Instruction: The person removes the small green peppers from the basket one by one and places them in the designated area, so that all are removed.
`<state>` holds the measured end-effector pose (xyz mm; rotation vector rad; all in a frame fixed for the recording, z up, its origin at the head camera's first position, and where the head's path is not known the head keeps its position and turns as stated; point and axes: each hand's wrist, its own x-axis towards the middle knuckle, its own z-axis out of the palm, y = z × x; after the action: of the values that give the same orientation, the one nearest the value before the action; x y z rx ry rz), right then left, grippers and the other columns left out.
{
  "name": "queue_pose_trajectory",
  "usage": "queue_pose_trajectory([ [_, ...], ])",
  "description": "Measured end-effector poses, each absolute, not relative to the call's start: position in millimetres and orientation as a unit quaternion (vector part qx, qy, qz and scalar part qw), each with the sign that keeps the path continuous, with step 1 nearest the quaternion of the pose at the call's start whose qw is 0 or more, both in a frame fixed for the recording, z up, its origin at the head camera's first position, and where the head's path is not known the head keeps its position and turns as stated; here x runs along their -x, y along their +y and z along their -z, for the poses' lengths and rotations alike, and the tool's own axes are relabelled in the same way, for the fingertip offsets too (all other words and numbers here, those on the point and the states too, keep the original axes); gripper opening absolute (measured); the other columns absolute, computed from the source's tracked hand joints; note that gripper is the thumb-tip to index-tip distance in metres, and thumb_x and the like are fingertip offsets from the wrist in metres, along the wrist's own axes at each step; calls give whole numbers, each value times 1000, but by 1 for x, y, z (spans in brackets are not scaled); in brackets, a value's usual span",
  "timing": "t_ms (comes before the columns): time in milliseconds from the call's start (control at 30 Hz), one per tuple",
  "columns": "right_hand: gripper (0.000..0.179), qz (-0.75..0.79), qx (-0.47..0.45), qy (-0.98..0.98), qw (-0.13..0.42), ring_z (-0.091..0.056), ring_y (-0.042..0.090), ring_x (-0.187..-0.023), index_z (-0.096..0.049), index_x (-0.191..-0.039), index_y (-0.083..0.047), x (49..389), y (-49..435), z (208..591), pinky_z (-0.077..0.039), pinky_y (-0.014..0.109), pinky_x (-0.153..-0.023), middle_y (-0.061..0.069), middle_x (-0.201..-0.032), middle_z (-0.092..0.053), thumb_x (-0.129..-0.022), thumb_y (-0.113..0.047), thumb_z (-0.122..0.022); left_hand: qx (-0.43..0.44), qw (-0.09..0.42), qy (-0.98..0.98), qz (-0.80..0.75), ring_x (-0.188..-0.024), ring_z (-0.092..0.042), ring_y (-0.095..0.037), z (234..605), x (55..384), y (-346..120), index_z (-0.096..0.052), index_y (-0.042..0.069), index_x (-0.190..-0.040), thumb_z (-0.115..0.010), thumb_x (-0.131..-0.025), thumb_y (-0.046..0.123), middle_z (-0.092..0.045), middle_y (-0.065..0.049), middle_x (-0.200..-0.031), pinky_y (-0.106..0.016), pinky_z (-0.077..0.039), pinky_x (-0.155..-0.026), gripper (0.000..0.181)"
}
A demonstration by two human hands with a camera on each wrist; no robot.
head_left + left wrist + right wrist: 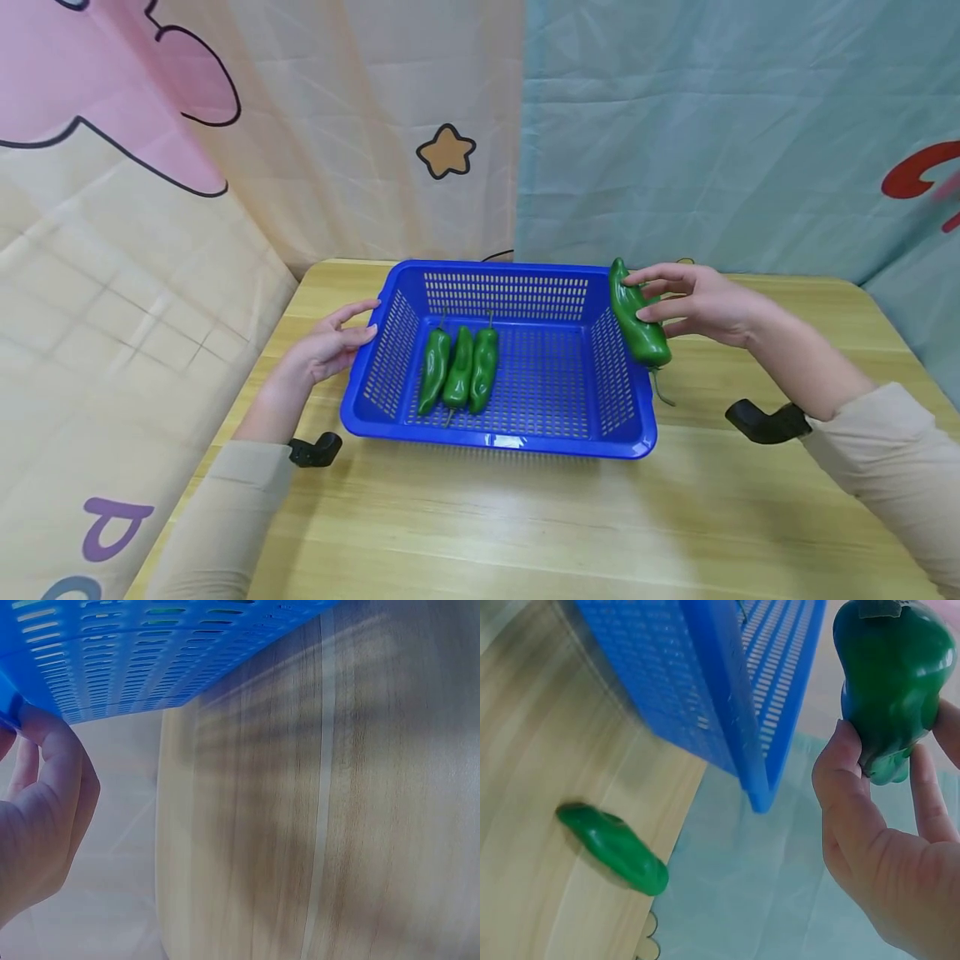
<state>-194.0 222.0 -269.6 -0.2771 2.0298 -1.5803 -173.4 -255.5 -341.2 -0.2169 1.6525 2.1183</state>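
A blue plastic basket (495, 443) with slotted walls stands on the table. Three long green peppers (483, 371) lie side by side in its left half. My left hand (327, 343) grips the basket's left rim between thumb and fingers; the left wrist view shows those fingers (60, 754) at the rim. My right hand (701, 304) holds another green pepper (637, 321) by its side, above the right rim, with its stem hanging toward me. A further green pepper (615, 847) lies on the table outside the basket in the right wrist view; the head view mostly hides it.
The wooden table (480, 517) extends in front of the basket and to its right. Printed cloth curtains (360, 150) hang close behind the table and along its left side. Black wrist mounts (765, 422) stick out below both sleeves.
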Motion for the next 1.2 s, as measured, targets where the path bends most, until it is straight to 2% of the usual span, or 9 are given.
queue_pose_trajectory([
  [267,38,590,97,758,260,-61,19,-94,-54,-117,-23,197,242,279,-54,42,-79,19,-121,-37,-88,0,-60,73,226,599,-765,-78,-67,-16,341,173,-256,-29,14,-140,-50,-95,3,-67,-4,-92,-28,-56,-71,51],
  [533,37,596,82,756,257,-60,19,-94,-57,-114,-26,197,256,292,-54,42,-79,15,-118,-41,-88,0,-60,71,221,583,-779,-77,-67,-17,343,174,-256,-37,16,-133,-51,-94,2,-68,-4,-92,-27,-55,-69,43],
  [1200,34,577,36,778,246,-61,14,-90,-57,-108,-34,197,292,323,-54,42,-79,6,-110,-49,-89,-6,-62,53,227,550,-802,-77,-68,-18,351,173,-258,-32,16,-134,-50,-95,1,-68,-7,-94,-29,-56,-68,46],
])
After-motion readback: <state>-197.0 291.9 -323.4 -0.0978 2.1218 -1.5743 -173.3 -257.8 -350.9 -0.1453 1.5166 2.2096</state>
